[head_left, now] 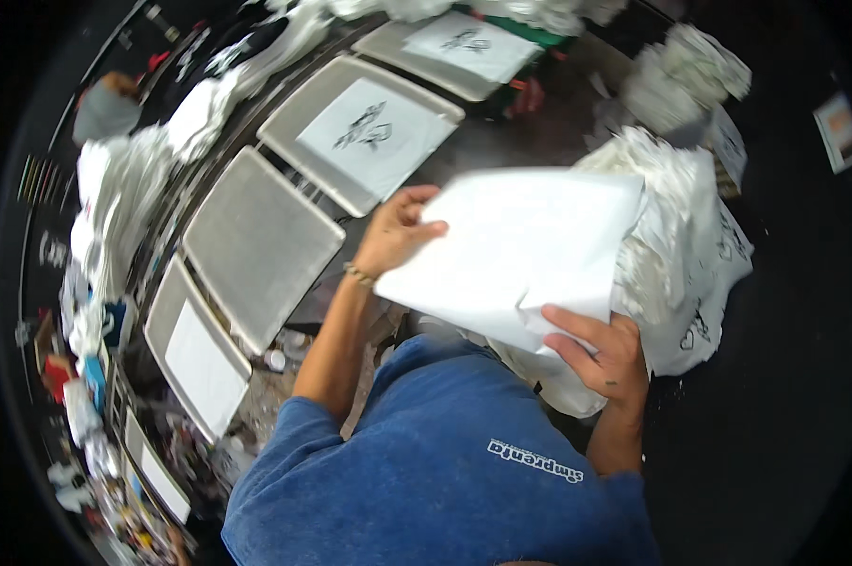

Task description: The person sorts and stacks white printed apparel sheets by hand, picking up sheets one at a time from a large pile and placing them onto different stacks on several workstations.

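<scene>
White sheet [520,245] is being held up in front of wearer's blue shirt [426,443]. L hand [398,236] is clamping its L edge, R hand [610,357] its near R corner, fingers closed on it. White cloth pile [676,236] is lying just R; gray boards [261,250] are sitting in a row, L.

The thin, plain white sheet [520,250] was held spread out in mid-air, right of centre in the scene. It lay mostly smooth across the middle, its near edge slanting closer toward the right, with creases puckering the near right part.
</scene>
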`<state>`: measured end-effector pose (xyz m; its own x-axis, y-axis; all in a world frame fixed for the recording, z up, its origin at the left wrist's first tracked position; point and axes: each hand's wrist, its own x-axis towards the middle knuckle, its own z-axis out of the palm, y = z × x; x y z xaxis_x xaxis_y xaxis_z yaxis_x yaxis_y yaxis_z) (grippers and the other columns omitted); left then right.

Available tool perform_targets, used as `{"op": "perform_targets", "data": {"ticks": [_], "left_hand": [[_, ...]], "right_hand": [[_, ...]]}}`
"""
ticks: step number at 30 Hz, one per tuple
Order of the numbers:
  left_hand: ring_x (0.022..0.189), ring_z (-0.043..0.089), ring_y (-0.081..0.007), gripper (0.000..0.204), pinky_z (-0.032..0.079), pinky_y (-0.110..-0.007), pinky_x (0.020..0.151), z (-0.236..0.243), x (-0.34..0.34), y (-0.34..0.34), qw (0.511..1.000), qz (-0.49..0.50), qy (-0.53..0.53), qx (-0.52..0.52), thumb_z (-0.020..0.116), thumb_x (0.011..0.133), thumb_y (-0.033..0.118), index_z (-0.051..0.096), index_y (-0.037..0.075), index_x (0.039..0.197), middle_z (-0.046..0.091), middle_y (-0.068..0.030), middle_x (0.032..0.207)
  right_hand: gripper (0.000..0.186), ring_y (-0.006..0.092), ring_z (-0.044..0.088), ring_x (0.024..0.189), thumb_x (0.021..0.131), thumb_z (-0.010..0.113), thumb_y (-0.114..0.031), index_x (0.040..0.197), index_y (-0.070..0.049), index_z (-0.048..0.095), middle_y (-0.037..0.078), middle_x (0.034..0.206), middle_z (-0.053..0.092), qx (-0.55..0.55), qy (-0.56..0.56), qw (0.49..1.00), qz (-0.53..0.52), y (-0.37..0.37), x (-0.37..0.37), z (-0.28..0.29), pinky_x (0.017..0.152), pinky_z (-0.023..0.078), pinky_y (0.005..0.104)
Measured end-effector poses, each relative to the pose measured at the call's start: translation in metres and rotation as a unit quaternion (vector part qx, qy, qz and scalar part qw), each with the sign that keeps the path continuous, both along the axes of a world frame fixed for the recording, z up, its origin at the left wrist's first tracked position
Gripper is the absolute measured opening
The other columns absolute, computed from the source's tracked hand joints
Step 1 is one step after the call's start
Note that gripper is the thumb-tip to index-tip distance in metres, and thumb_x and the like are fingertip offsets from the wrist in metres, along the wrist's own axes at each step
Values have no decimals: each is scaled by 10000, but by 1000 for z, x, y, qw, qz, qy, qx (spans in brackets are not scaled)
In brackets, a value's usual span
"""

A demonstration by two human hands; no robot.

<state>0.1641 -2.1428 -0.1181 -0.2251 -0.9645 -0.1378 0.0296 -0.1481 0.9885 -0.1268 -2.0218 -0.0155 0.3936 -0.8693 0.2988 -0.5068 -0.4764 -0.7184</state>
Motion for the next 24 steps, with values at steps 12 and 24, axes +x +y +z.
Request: {"op": "perform_targets", "data": {"ticks": [12, 24], "left_hand": [[609, 562, -139, 285, 456, -283, 569, -146, 334, 83, 872, 405, -276, 22, 732, 806, 108, 572, -44, 986, 638, -66, 726], [640, 556, -112, 153, 450, -254, 590, -235, 428, 93, 827, 518, -215, 28, 584, 847, 68, 651, -16, 956, 667, -44, 763]], "right_hand": [[705, 169, 583, 1054, 801, 709, -10, 1423, -63, 384, 128, 1156, 634, 377, -259, 881, 120, -120, 267, -227, 934, 449, 308], [812, 184, 594, 1027, 819, 720, -30, 1484, -112, 261, 129, 1132, 628, 528, -280, 798, 75, -106, 340, -297, 909, 462, 325]]}}
